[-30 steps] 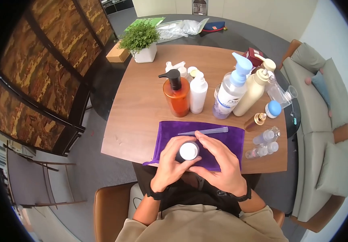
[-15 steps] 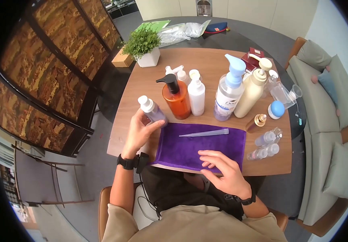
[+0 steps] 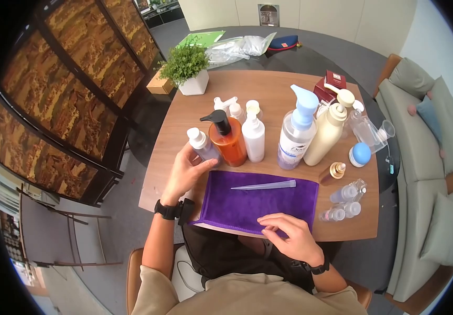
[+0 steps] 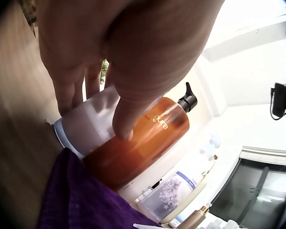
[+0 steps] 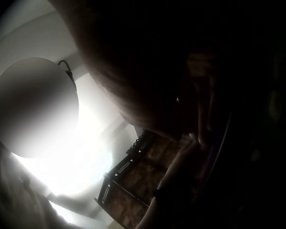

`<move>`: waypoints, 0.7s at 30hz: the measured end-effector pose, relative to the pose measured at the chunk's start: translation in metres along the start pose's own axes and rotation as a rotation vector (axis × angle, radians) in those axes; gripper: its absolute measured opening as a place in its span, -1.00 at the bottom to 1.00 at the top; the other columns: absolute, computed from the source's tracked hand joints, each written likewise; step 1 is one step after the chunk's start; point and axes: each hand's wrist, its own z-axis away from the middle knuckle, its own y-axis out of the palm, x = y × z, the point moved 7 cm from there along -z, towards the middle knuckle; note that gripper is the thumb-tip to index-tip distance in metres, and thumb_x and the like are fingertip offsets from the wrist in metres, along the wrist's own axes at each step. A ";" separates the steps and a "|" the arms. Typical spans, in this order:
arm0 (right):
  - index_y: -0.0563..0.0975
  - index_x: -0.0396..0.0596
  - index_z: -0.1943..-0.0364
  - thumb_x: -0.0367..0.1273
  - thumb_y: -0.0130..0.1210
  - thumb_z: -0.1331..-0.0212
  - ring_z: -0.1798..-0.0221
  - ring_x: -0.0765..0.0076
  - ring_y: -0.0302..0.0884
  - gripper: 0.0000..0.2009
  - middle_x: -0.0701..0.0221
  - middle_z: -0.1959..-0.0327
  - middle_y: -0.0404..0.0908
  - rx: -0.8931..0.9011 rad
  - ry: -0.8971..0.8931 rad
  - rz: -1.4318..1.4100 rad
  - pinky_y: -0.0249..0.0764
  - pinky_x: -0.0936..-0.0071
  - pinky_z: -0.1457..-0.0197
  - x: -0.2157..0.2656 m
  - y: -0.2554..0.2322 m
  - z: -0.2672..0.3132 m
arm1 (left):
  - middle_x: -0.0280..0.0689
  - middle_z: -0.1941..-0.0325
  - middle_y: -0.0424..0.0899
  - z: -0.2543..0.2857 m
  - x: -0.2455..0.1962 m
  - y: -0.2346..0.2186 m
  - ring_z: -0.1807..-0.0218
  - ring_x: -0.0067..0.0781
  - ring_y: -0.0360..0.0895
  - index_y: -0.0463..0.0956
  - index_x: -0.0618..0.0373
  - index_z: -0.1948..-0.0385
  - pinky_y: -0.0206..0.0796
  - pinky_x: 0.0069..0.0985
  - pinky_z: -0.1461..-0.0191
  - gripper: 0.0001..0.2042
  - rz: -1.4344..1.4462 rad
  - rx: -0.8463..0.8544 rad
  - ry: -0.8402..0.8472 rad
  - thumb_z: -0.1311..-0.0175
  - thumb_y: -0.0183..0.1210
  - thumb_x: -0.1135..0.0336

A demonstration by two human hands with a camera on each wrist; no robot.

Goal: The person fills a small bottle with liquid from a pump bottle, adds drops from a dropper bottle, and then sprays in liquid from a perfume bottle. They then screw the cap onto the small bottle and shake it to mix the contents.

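My left hand (image 3: 183, 176) grips a small clear bottle with a white cap (image 3: 196, 137), just left of the amber pump bottle (image 3: 229, 144). In the left wrist view, fingers and thumb lie around the clear bottle (image 4: 83, 129), whose base is beside the purple cloth (image 4: 81, 195). My right hand (image 3: 292, 239) hovers over the front right edge of the purple cloth (image 3: 258, 207), fingers loosely bent, holding nothing. A tapered translucent stick (image 3: 263, 185) lies across the cloth. The right wrist view is mostly dark.
White bottles (image 3: 253, 137) stand beside the amber one. Farther right are a blue-topped pump bottle (image 3: 295, 136), a cream pump bottle (image 3: 327, 134), a blue-lidded jar (image 3: 360, 154), a brown dropper bottle (image 3: 331, 174) and several small clear bottles (image 3: 345, 193). A potted plant (image 3: 193, 83) stands at the back left.
My left hand has carried the white-capped bottle from above the cloth to the left of the amber bottle. My right hand has moved down, away from it, and the cloth is uncovered.
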 end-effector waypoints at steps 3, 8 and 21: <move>0.71 -0.21 0.03 -0.60 0.36 -0.29 0.21 0.36 0.81 -0.80 0.23 -0.02 0.82 -0.001 0.011 0.013 0.73 0.43 0.09 0.000 0.000 0.002 | -0.11 -0.37 0.64 0.000 0.003 0.000 -0.43 -0.30 0.58 0.36 0.29 -0.44 0.45 -0.26 -0.53 -0.35 -0.040 0.013 0.005 -0.35 0.48 0.51; 0.72 -0.16 0.03 -0.52 0.37 -0.33 0.23 0.31 0.82 -0.82 0.26 0.00 0.81 -0.008 0.003 0.053 0.75 0.38 0.09 -0.003 0.001 0.005 | 0.00 -0.30 0.64 0.042 -0.031 -0.005 -0.34 -0.13 0.63 0.32 0.28 -0.46 0.51 -0.18 -0.42 -0.30 -0.410 -0.322 0.312 -0.32 0.47 0.44; 0.75 -0.21 0.00 -0.49 0.37 -0.36 0.17 0.45 0.83 -0.82 0.30 0.11 0.83 0.010 0.048 0.055 0.71 0.47 0.05 0.000 -0.001 0.004 | -0.34 0.37 0.67 0.193 0.021 0.122 0.30 -0.56 0.59 0.62 0.22 0.39 0.44 -0.54 0.15 -0.83 0.234 0.220 -0.033 -0.51 0.23 0.52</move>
